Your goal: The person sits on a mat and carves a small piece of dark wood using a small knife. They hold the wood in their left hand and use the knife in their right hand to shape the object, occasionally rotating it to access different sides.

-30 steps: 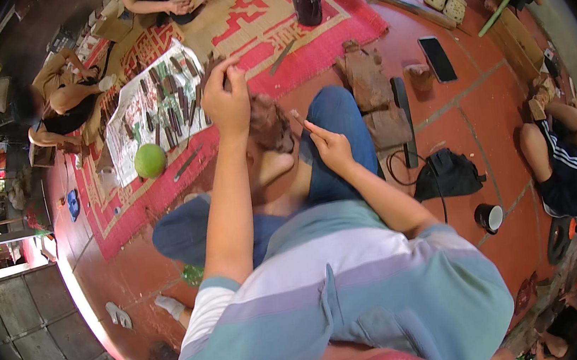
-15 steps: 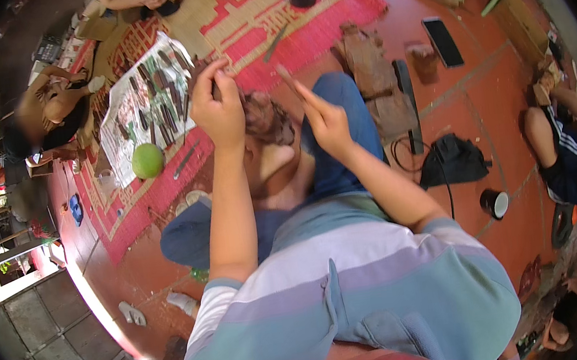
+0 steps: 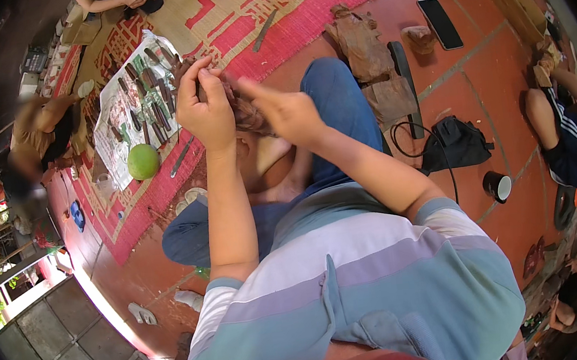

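Note:
My left hand (image 3: 206, 111) is closed, thumb and fingers curled together, up against a rough, dark brown, carved-looking piece (image 3: 248, 115) above my lap. What its fingers grip is hidden. My right hand (image 3: 292, 117) is smeared by motion on the other side of that piece. It closes around a slim stick-like tool (image 3: 243, 84), whose blurred tip points toward my left hand. Left of them, a printed sheet (image 3: 115, 153) bears several dark, slender tools (image 3: 150, 89). A green round fruit (image 3: 143, 161) sits at its near edge, with a thin blade-like tool (image 3: 182, 157) beside it.
Another flat blade (image 3: 264, 30) lies on the red and tan mat (image 3: 300, 33). Brown rough slabs (image 3: 362, 47), a phone (image 3: 440, 23), a black pouch (image 3: 456, 143) with a cord and a cup (image 3: 496, 186) are on the tiles at right. Other people sit at the far left and right.
My right hand has moved left and closer to my left hand, bringing the slim tool with it. My left hand has shifted slightly left. The view has tilted a little.

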`<state>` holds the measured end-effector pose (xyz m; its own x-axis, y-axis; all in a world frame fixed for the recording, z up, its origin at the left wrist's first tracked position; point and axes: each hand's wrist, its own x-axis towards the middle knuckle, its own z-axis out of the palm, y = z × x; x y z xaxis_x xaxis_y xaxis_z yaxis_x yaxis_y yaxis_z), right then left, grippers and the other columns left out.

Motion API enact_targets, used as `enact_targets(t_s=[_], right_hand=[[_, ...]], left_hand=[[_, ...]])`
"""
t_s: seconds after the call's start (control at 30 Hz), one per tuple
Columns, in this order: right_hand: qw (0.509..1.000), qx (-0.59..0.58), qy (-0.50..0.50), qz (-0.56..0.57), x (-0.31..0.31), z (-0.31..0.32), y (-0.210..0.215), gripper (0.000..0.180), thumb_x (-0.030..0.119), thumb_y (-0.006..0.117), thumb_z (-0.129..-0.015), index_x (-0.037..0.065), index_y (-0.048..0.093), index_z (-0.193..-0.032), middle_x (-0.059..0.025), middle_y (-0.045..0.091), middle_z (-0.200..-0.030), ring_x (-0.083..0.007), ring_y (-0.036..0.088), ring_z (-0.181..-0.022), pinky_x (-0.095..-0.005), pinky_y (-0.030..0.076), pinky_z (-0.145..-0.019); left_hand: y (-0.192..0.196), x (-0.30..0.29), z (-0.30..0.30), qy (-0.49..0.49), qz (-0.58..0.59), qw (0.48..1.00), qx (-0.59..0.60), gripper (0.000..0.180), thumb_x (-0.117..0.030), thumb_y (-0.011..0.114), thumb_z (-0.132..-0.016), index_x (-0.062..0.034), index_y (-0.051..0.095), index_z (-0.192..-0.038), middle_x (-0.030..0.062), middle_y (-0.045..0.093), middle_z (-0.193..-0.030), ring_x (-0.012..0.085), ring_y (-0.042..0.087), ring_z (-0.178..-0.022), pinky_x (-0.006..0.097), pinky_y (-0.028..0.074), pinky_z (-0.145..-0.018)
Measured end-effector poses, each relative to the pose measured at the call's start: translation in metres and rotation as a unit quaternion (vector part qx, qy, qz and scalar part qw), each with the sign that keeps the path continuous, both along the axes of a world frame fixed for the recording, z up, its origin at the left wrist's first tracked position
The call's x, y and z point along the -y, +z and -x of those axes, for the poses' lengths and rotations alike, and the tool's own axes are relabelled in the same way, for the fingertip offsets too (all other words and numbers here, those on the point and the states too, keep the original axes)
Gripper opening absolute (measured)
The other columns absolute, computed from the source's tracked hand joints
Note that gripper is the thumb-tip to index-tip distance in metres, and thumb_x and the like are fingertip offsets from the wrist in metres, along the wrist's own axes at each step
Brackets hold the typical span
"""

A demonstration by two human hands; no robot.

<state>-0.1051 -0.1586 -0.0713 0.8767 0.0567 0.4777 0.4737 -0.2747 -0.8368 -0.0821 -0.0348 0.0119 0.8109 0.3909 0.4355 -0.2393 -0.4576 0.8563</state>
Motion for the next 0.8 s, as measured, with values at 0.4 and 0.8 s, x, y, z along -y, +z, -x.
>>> enact_targets(t_s=[0.4, 0.8], right_hand=[[0.997, -0.076, -0.001, 0.028, 0.04, 0.026, -0.012, 0.033, 0.01, 0.055, -0.089, 0.016, 0.061, -0.121, -0.0153, 0.066, -0.093, -0.0286, 0.066, -0.072, -0.0361, 0.051, -0.059], [0.999, -0.048, -0.009, 0.011, 0.042, 0.025, -0.036, 0.038, 0.011, 0.056, -0.089, 0.019, 0.058, -0.126, -0.016, 0.066, -0.089, -0.0314, 0.066, -0.074, -0.0355, 0.051, -0.059]], left_hand=[[-0.01, -0.003, -0.001, -0.004, -0.022, 0.999, 0.032, 0.018, -0.01, 0.053, -0.093, -0.0004, 0.066, -0.101, 0.0033, 0.066, -0.079, 0.0058, 0.058, -0.073, 0.02, 0.046, -0.067], [-0.002, 0.001, -0.014, -0.003, -0.061, 0.997, 0.052, 0.019, -0.01, 0.052, -0.092, -0.0013, 0.067, -0.101, 0.0048, 0.067, -0.08, 0.0056, 0.057, -0.07, 0.02, 0.045, -0.065]])
